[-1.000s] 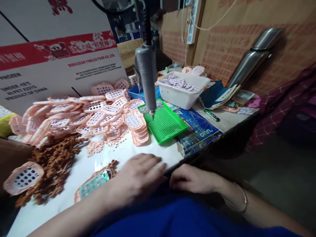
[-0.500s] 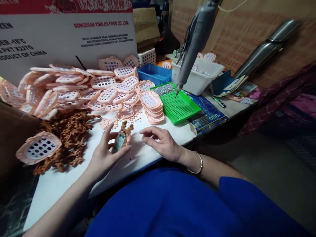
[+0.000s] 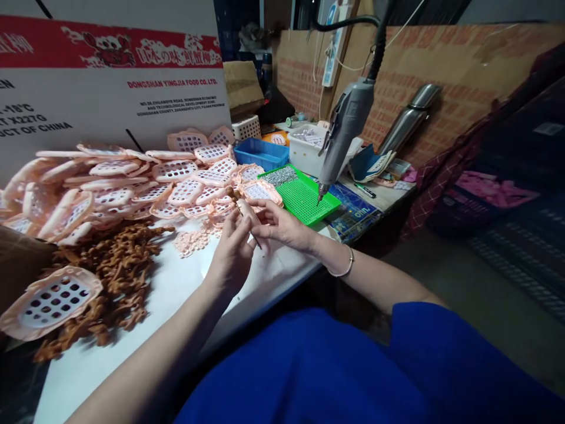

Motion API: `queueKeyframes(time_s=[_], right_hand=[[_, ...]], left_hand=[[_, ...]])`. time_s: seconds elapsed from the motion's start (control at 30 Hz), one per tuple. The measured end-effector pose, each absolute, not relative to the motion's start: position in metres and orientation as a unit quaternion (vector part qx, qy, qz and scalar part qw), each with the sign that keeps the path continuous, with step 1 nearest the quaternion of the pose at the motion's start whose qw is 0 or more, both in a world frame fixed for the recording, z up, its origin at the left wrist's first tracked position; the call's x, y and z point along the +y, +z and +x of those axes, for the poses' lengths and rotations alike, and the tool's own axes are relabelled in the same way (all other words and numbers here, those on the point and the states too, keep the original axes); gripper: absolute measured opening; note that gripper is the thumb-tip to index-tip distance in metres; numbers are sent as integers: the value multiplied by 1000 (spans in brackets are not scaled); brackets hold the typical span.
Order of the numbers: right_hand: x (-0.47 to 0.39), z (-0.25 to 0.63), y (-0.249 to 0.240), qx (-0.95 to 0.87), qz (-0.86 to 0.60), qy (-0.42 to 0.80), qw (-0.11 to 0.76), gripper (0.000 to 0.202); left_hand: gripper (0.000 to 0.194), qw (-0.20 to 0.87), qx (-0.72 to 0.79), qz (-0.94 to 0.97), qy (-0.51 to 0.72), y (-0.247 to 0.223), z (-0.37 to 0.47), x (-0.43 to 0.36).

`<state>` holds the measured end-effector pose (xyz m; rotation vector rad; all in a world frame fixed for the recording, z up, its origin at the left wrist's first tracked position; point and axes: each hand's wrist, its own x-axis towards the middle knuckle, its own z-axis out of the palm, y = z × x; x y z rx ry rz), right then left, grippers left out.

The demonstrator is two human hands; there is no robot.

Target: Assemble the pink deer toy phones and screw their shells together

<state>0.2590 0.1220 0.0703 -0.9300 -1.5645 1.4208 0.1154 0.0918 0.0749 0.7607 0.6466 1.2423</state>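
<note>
Above the counter (image 3: pixel 174 278), a peach part (image 3: pixel 251 217) was clasped by the grips of the left hand (image 3: pixel 232 253) and the right hand (image 3: pixel 286 228), its long axis slanted from near right to far left; a grey screwdriver (image 3: pixel 346 129) was suspended farther right, nearer the right hand.

I count 2 hands of mine, 1 left hand (image 3: pixel 232 256) and 1 right hand (image 3: pixel 289 227), with 1 pink piece (image 3: pixel 250 218) between them and 1 bangle (image 3: pixel 352 259) at my wrist. On my table I make it more than 10 pink-rimmed plates (image 3: pixel 176 170) in 1 pile, their overlap hiding the exact number, and 1 heap of brown pieces (image 3: pixel 128 265), too tangled to count. I also have 1 power screwdriver (image 3: pixel 346 126), 1 green tray (image 3: pixel 300 199), 1 blue bin (image 3: pixel 260 160), 1 white tub (image 3: pixel 303 158), 1 perforated basket (image 3: pixel 247 128), 1 pen (image 3: pixel 365 190) and 1 steel flask (image 3: pixel 408 121).
</note>
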Motion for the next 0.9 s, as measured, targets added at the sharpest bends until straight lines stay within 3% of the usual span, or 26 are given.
queueKeyframes(time_s=[0.13, 0.27, 0.33, 0.47, 0.6, 0.7, 0.8, 0.9], right_hand=[[132, 253, 76, -667, -434, 464, 390, 42], [129, 242, 88, -758, -451, 349, 317, 33], [125, 236, 91, -793, -435, 325, 276, 40], [119, 228, 89, -814, -417, 312, 257, 74], [122, 231, 95, -775, -456, 326, 291, 62], [135, 239, 109, -766, -516, 256, 287, 59], [155, 243, 119, -754, -619, 112, 189, 67], [175, 243, 119, -743, -660, 44, 102, 77]], left_hand=[[28, 711, 255, 303, 581, 72, 121, 96], [22, 700, 256, 279, 606, 61, 118, 102], [24, 697, 253, 275, 612, 58, 113, 103], [39, 702, 231, 306, 600, 64, 105, 100], [49, 715, 208, 343, 572, 70, 104, 97], [53, 698, 273, 317, 582, 65, 102, 100], [57, 670, 336, 292, 594, 56, 101, 105], [63, 666, 336, 292, 598, 51, 101, 107]])
